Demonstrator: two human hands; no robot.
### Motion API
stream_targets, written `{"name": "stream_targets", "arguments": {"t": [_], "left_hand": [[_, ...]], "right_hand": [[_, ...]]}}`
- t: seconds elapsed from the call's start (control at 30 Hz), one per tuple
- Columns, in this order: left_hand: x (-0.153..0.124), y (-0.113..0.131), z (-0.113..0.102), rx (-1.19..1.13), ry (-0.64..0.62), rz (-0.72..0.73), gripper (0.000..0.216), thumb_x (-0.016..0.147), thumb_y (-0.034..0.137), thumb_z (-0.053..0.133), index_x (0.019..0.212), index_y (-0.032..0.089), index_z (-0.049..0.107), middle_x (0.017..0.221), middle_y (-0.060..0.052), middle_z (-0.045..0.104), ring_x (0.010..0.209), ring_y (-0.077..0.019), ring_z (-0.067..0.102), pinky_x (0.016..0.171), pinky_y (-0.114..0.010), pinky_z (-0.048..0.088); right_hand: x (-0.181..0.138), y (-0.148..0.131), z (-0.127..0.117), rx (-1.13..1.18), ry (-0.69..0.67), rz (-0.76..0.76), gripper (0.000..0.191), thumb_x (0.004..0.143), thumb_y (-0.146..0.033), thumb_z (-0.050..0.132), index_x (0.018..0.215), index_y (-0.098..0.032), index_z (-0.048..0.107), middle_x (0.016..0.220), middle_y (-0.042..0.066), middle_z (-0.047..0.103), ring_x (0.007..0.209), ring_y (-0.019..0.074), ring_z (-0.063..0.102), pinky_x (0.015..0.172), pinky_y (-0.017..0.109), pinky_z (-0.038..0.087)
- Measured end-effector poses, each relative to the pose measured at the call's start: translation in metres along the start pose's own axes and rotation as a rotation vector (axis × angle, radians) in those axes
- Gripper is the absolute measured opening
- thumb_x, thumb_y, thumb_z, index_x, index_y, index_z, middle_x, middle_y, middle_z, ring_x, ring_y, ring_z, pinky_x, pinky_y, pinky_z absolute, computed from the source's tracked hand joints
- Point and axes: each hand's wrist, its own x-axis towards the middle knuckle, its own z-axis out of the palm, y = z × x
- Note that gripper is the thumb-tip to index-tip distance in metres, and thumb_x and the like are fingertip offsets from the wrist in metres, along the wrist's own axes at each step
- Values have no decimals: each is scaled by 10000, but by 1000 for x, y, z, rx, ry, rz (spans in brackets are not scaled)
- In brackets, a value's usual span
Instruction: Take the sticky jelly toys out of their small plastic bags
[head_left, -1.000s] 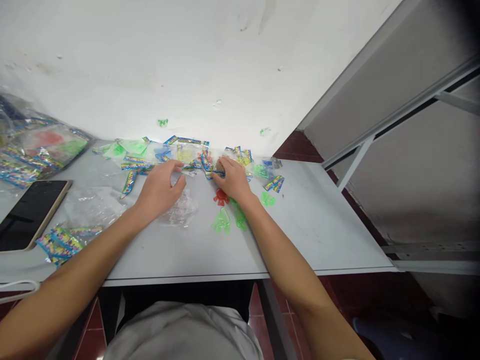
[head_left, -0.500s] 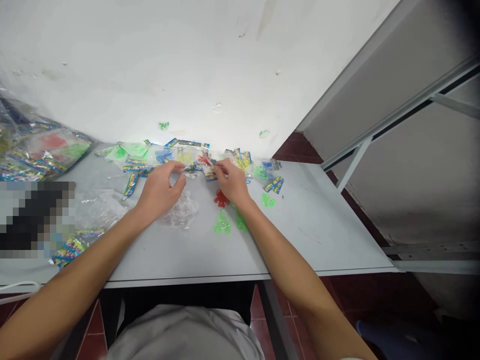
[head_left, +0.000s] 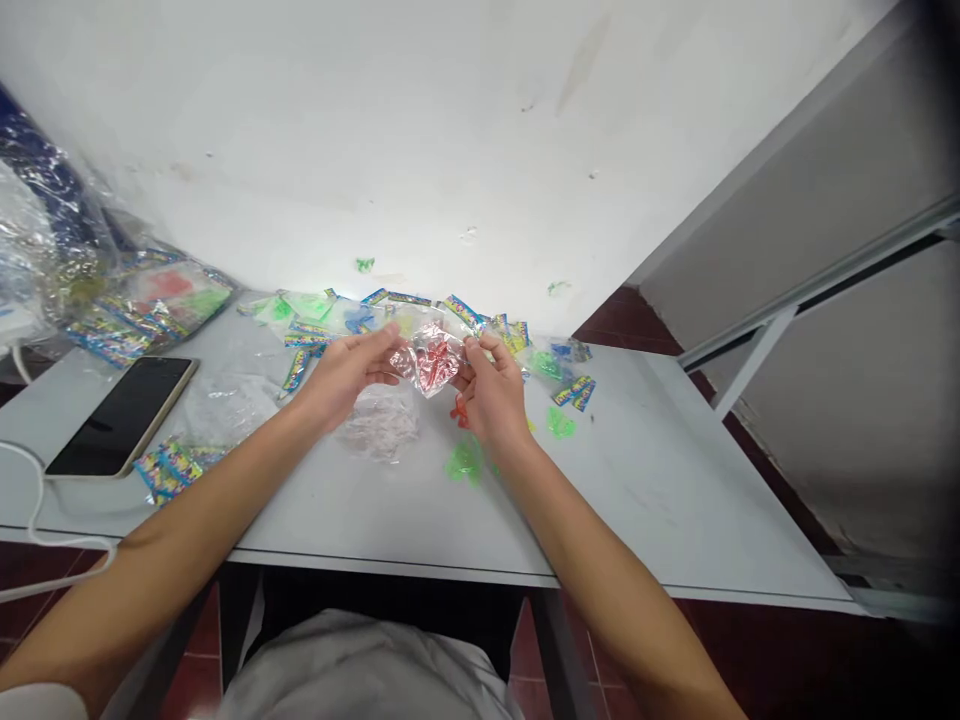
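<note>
Between both hands a clear plastic bag with a red rubbery toy inside is held above the table. My left hand pinches the bag's left edge between thumb and fingers. At the right edge, my right hand grips it the same way. Beneath the hands lies a pile of clear plastic pouches. A loose red toy shows partly behind my right hand, with a green toy below it. Another green toy rests to the right.
Bagged toys with printed cards line the wall side. A phone lies at the left, near a white cable. A big plastic bag of packets stands at the back left. Folded cards lie at the right.
The bag with the red toy has been lifted off the table, and both hands now hold it. My left hand, empty before, has closed on its edge. The view has shifted left.
</note>
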Motion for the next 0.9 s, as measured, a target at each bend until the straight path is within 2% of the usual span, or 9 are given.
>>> {"name": "stream_targets", "arguments": {"t": [0.13, 0.3, 0.43, 0.5, 0.57, 0.67, 0.77, 0.83, 0.9], "left_hand": [[-2, 0, 1, 156, -37, 29, 288, 670, 390, 813, 857, 177, 761, 896, -55, 734, 777, -152, 638, 711, -278, 506], [-2, 2, -1, 79, 88, 45, 227, 678, 342, 787, 813, 177, 708, 800, -32, 700, 739, -148, 652, 587, -227, 468], [-1, 6, -2, 66, 146, -28, 241, 639, 324, 801, 777, 200, 646, 811, -40, 681, 772, -189, 670, 370, -181, 213], [-2, 6, 0, 92, 148, -11, 221, 639, 322, 796, 747, 205, 642, 779, -36, 657, 759, -191, 650, 358, -183, 232], [-4, 5, 2, 135, 128, 38, 194, 659, 330, 784, 738, 209, 655, 758, -26, 641, 751, -189, 627, 398, -201, 368], [-8, 3, 5, 203, 48, 91, 172, 703, 343, 766, 763, 209, 676, 754, -11, 650, 712, -168, 607, 555, -272, 516], [-10, 0, 5, 278, -43, 63, 191, 732, 364, 765, 821, 203, 711, 731, 3, 658, 596, -114, 542, 548, -253, 453], [-8, -2, 4, 295, -73, 28, 230, 728, 388, 782, 852, 200, 736, 728, 3, 659, 555, -90, 491, 502, -238, 373], [-6, -3, 2, 233, -65, 13, 270, 709, 411, 805, 862, 196, 749, 750, -6, 668, 572, -90, 492, 492, -234, 333]], "right_hand": [[-1, -2, 0, 13, -10, 2, 361, 748, -508, 686, 842, -267, 435, 759, -41, 626, 688, 140, 655, 669, 294, 557], [5, -31, -21, -55, -131, -39, 305, 724, -466, 733, 848, -238, 573, 819, -1, 679, 710, 147, 673, 710, 311, 566], [21, -54, -58, -213, 22, -203, 290, 793, -506, 664, 858, -232, 596, 883, 24, 712, 761, 146, 692, 698, 280, 547], [28, -57, -72, -255, 76, -236, 282, 818, -507, 637, 865, -232, 595, 883, 26, 711, 762, 144, 690, 703, 281, 543], [31, -54, -77, -285, 21, -247, 282, 847, -507, 608, 925, -236, 607, 933, 40, 716, 817, 158, 695, 751, 304, 548], [23, -46, -66, -376, -131, -339, 421, 838, -518, 646, 1165, -260, 584, 1167, 73, 686, 1077, 207, 655, 921, 370, 521], [5, -39, -45, -582, -249, -499, 715, 749, -528, 758, 1364, -285, 489, 1367, 93, 580, 1277, 257, 525, 1031, 422, 448], [-8, -33, -33, -660, -369, -502, 651, 765, -493, 760, 1339, -280, 539, 1209, 73, 659, 1119, 243, 604, 941, 399, 483], [-18, -26, -23, -640, -408, -417, 412, 830, -439, 710, 1198, -266, 646, 884, 17, 685, 802, 180, 635, 745, 331, 501]]}}
